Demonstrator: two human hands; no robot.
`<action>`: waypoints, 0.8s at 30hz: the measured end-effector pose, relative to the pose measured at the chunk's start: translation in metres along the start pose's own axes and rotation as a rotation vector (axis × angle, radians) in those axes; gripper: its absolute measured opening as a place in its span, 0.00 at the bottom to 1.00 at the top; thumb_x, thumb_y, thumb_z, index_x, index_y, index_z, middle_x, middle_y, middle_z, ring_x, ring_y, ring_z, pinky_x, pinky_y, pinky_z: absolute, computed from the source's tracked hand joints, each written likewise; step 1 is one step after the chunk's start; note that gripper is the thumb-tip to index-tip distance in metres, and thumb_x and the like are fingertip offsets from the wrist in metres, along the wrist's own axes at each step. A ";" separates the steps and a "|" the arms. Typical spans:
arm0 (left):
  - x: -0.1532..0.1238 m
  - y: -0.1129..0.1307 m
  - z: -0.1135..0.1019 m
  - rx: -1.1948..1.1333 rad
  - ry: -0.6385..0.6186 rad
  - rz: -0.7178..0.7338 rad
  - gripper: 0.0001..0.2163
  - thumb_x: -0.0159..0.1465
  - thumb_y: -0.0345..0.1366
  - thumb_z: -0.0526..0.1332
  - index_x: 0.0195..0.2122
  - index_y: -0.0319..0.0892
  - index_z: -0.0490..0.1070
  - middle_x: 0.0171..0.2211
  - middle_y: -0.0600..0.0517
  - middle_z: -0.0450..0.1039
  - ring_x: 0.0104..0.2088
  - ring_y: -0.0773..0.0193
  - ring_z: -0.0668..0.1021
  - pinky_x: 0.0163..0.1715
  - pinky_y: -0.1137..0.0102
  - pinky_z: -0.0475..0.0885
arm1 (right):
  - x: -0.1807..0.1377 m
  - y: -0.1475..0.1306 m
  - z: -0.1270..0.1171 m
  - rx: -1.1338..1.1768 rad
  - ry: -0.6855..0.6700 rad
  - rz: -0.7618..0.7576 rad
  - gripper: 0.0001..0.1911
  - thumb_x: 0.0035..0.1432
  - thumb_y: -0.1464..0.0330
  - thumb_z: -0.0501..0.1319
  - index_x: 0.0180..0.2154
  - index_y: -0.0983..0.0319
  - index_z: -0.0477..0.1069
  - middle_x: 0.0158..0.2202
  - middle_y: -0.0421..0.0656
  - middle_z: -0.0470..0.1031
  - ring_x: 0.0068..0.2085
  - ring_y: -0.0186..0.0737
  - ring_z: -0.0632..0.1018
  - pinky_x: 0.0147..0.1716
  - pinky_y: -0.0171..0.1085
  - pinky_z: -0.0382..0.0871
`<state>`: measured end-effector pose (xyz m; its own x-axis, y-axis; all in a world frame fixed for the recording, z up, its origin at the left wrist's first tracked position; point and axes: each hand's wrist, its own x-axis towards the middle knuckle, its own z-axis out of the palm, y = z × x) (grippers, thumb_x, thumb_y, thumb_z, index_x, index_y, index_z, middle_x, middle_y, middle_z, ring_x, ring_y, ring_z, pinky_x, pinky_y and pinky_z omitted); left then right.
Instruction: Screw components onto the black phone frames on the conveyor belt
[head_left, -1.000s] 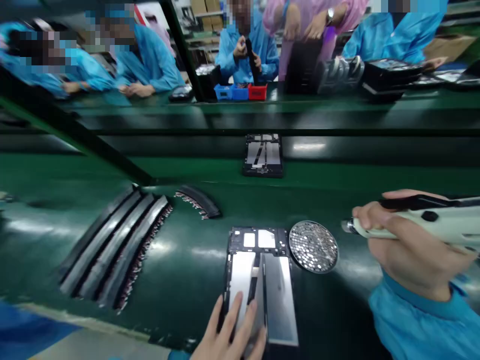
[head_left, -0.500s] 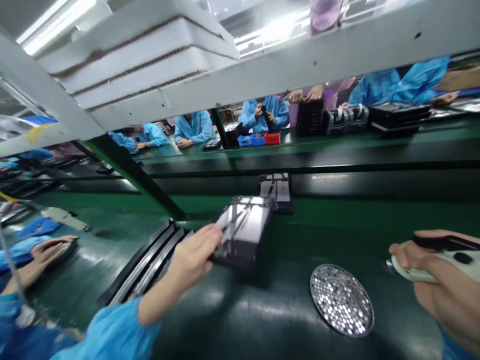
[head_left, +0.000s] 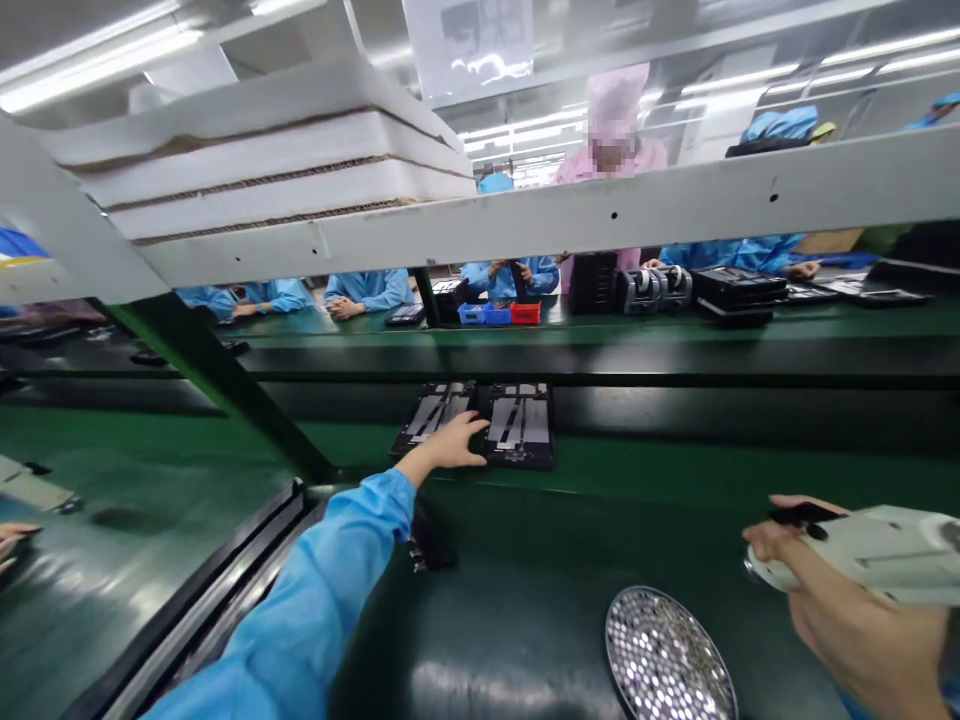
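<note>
My left hand reaches forward over the near right corner of an opened tablet, fingers stretched and thumb apart, not gripping it. A second opened tablet lies just right of my fingertips, its silvery batteries facing up. At the right, my right hand is wrapped around a pale electric screwdriver, held sideways above the bench. Below and left of it rests a round plate full of shiny dots. A dark object is partly hidden beside my left sleeve; I cannot tell its kind.
Several dark panels stand in a row at the left. A green post slants up to a white shelf beam bearing cardboard trays. Far left are another pale screwdriver and a co-worker's hand. Co-workers sit opposite.
My left hand has carried its tablet forward, laid it left of the other one and let go. My right hand still holds the screwdriver. The view has shifted.
</note>
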<state>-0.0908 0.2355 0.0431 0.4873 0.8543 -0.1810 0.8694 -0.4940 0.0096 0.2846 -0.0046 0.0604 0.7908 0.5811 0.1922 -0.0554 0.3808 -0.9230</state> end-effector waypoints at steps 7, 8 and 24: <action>0.040 0.046 0.012 -0.026 0.009 0.158 0.27 0.67 0.44 0.64 0.65 0.44 0.62 0.67 0.42 0.59 0.63 0.46 0.68 0.60 0.46 0.67 | 0.014 0.029 -0.017 -0.060 -0.230 -0.037 0.39 0.40 0.61 0.77 0.54 0.58 0.70 0.27 0.38 0.77 0.30 0.43 0.78 0.38 0.47 0.77; 0.039 0.049 0.010 -0.015 0.042 0.137 0.25 0.68 0.43 0.64 0.64 0.44 0.62 0.66 0.42 0.60 0.63 0.46 0.68 0.60 0.45 0.68 | 0.015 0.030 -0.019 -0.057 -0.229 -0.045 0.37 0.41 0.61 0.76 0.53 0.59 0.70 0.27 0.39 0.77 0.31 0.43 0.79 0.39 0.47 0.77; -0.291 0.174 0.092 0.163 0.492 0.289 0.16 0.68 0.39 0.56 0.55 0.47 0.75 0.60 0.44 0.72 0.59 0.42 0.74 0.52 0.50 0.68 | 0.009 0.004 -0.001 -0.037 -0.190 -0.094 0.16 0.43 0.67 0.72 0.37 0.61 0.75 0.26 0.38 0.75 0.30 0.42 0.77 0.40 0.46 0.73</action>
<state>-0.0888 -0.1135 0.0064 0.7170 0.6366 0.2840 0.6908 -0.7032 -0.1680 0.2918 0.0010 0.0584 0.6623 0.6706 0.3342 0.0382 0.4153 -0.9089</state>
